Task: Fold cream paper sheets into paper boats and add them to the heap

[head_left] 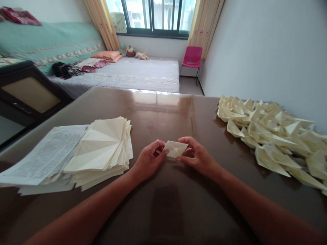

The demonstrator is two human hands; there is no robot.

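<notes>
Head view, folded paper: so we've got 1 small cream folded paper (175,149) between our 2 hands, over the near-middle of the brown table (158,117); can't tell if it touches the surface.
Long axis: pretty much side to side, slightly slanted, right end a bit farther from us.
Pointing: sharpest corner aims right and a little away, toward our right fingers; the blunter end sits at our left thumb.
Left hand: our left hand (149,158) is pinching the left end, thumb on the near face, fingers curled behind.
Right hand: our right hand (199,157) holds the right end, thumb at the near edge, index finger by the far one; can't tell how firmly.
Paper stack: creased cream paper stack (99,144) on our left, overlapping some printed sheets (43,153).
Folded pile: lots of pointy cream pieces (270,134) heaped on our right, well apart from our hand.
</notes>
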